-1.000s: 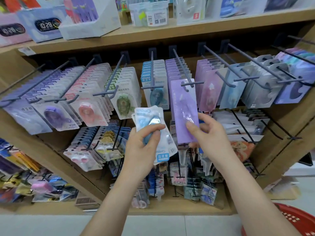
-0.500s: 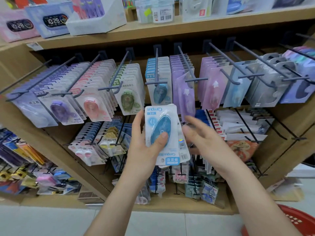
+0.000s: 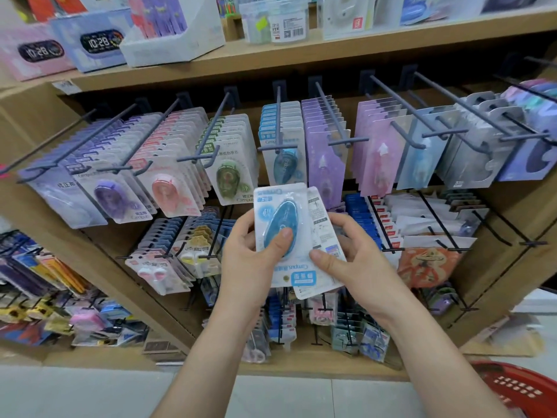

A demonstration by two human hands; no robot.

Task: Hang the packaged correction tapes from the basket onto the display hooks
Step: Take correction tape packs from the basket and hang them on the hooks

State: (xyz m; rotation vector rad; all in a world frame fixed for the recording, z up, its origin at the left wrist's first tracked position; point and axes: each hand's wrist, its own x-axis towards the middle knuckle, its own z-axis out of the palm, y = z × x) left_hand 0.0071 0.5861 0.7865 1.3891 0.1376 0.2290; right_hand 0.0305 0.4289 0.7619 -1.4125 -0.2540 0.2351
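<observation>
- Right now the left hand (image 3: 245, 260) grips a blue correction tape pack (image 3: 280, 233), thumb on its blister.
- The right hand (image 3: 355, 263) pinches the rear pack (image 3: 321, 224), fanned just behind.
- The 2 packs are held upside down, below the blue row's hook (image 3: 278, 122).
- The red basket (image 3: 518, 387) sits at lower right.

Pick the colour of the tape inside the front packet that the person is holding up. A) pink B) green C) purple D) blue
D: the front packet, pinched by the left hand, shows a blue tape under its clear cover. The right hand pinches a second packet tucked behind it.
</observation>
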